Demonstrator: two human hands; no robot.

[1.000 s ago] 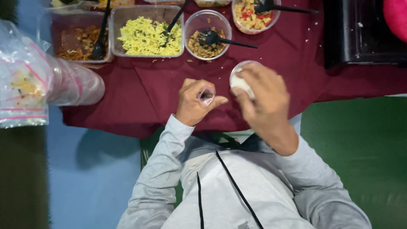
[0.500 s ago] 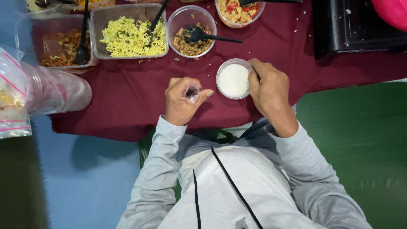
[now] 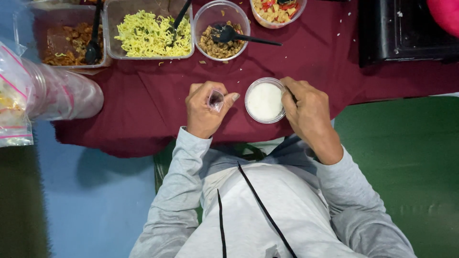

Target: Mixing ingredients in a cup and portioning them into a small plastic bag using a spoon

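Observation:
My left hand (image 3: 204, 111) is closed around a small clear plastic bag (image 3: 215, 99), holding it upright over the dark red tablecloth (image 3: 143, 100). Just to its right stands a small round clear cup (image 3: 264, 101) filled with something white. My right hand (image 3: 306, 112) rests at the cup's right rim, fingers curled against it. I cannot tell whether those fingers hold anything small.
Along the far edge are a tub of yellow noodles (image 3: 149, 34), a tub of brown food with a black spoon (image 3: 67, 40), a round bowl of brown pieces with a spoon (image 3: 221, 33) and a bowl of mixed vegetables (image 3: 277, 10). Clear bags (image 3: 28, 91) lie left; a black box (image 3: 406, 31) sits right.
My right hand lifted off the white cup, set it down on the cloth and moved to its right rim. My left hand stayed closed on the small bag.

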